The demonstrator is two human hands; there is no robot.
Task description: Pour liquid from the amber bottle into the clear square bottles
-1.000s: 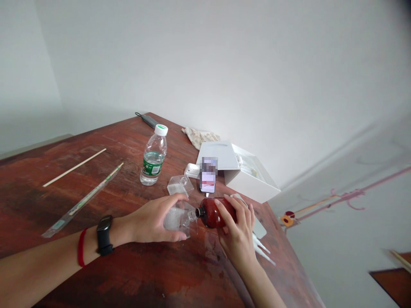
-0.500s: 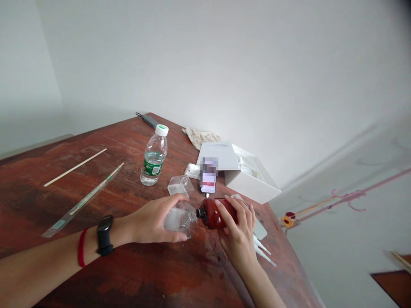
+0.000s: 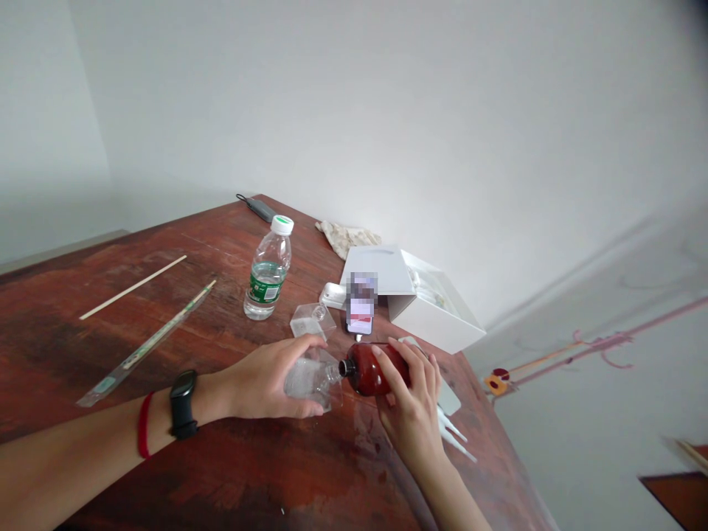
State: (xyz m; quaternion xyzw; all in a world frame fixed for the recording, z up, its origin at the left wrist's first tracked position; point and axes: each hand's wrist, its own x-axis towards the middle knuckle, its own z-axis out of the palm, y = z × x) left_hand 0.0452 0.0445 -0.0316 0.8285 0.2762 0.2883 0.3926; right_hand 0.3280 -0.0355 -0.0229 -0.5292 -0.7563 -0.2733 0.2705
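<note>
The fingers are closing around a clear plastic bottle from my feed, and I'm reading the scene outward from there. A dark reddish wooden tabletop is running diagonally across the view, its far corner meeting a plain white wall. Along the far edge, a white-capped water bottle is standing upright with its green label showing, and a crumpled cloth is lying against the wall. Near the far right edge, a white box is sitting beside a phone, whose screen is pixelated. A wooden stick and a clear sleeve are lying toward the left. The left hand, wearing a black smartwatch, is gripping the clear bottle, which is lying almost on its side. The right hand is wrapping its fingers around a dark red bottle, also gripping firmly. The two bottles are meeting neck to neck, touching, just in front of the phone and near the tabletop's right edge.
</note>
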